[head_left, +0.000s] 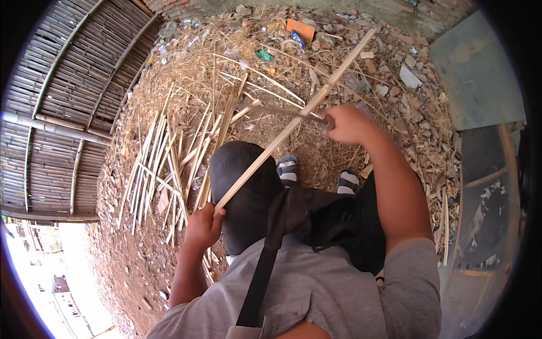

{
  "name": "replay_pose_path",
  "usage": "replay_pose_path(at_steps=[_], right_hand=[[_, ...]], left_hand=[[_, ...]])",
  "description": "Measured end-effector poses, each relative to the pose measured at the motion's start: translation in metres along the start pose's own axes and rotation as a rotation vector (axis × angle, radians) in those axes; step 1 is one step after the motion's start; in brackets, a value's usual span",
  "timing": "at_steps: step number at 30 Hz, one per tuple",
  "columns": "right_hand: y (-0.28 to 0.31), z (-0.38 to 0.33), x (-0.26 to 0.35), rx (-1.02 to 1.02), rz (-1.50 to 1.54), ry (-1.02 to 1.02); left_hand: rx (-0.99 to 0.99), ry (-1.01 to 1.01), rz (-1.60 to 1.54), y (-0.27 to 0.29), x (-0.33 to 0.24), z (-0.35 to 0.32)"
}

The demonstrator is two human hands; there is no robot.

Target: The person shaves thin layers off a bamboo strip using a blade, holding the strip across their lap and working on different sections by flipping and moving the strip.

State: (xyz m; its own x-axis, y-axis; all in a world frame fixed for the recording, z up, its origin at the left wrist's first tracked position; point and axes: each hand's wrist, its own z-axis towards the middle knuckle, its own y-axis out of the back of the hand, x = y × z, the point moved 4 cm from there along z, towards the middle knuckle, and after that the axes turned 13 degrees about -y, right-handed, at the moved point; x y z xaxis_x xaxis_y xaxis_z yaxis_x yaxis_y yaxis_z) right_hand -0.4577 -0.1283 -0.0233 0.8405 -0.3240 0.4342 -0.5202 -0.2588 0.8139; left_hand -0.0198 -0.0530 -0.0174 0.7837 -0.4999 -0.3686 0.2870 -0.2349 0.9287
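Note:
A long, pale split bamboo strip (257, 165) slants from my lap up toward the far right. Its near end is gripped in my left hand (204, 227), fingers closed round it beside my black-clad knee. My right hand (349, 125) is wrapped around the handle of a long-bladed knife (276, 111). The dark blade points left and crosses the strip around its middle; it is slightly blurred, and I cannot tell how deep its edge sits in the bamboo.
Many cut bamboo strips (151, 164) lie loosely piled on the ground at left. Dry shavings, rubble and litter, including an orange piece (300, 29), cover the far ground. A woven bamboo wall (73, 73) stands at left, grey panels (477, 73) at right. My sandalled feet (288, 169) are below.

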Motion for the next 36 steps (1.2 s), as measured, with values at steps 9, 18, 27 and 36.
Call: replay_pose_path(at_steps=[9, 18, 27, 36], right_hand=[[0.006, -0.005, -0.018, -0.095, 0.044, 0.01], [0.01, 0.007, -0.029, -0.094, 0.103, -0.019], [-0.001, -0.012, 0.0, 0.014, -0.05, 0.015], [0.015, 0.015, -0.055, -0.177, 0.226, -0.168]], left_hand=[[0.037, 0.043, 0.048, 0.001, -0.004, 0.004], [-0.018, 0.047, 0.056, -0.007, -0.001, 0.001], [0.0, 0.006, 0.094, 0.0, -0.003, 0.002], [-0.057, -0.009, 0.116, -0.01, 0.002, 0.001]])
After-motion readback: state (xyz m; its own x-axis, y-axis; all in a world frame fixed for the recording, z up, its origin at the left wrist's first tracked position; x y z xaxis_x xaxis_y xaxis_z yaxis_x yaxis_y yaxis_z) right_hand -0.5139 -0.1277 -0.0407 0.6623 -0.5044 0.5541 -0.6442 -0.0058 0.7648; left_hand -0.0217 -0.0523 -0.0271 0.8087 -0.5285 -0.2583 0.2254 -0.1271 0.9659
